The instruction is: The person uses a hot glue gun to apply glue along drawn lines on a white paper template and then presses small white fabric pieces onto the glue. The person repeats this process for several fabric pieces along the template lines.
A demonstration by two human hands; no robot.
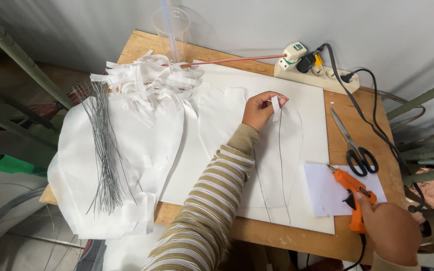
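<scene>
**Paper strip in one hand, glue gun in the other**

The left hand, in a striped sleeve, is pinched shut on a small white paper strip, holding it over a petal-shaped white cutout that lies on a big white sheet in the middle of the wooden table. A thin wire runs down the length of the cutout. The right hand is wrapped around the grip of an orange glue gun at the table's near right corner, its nozzle resting over a smaller piece of white paper. Just beyond lie black-handled scissors, and a power strip sits at the far edge by the wall. To the left, a bundle of thin grey wires lies across loose white fabric-like sheets, with a heap of cut white strips behind them.
</scene>
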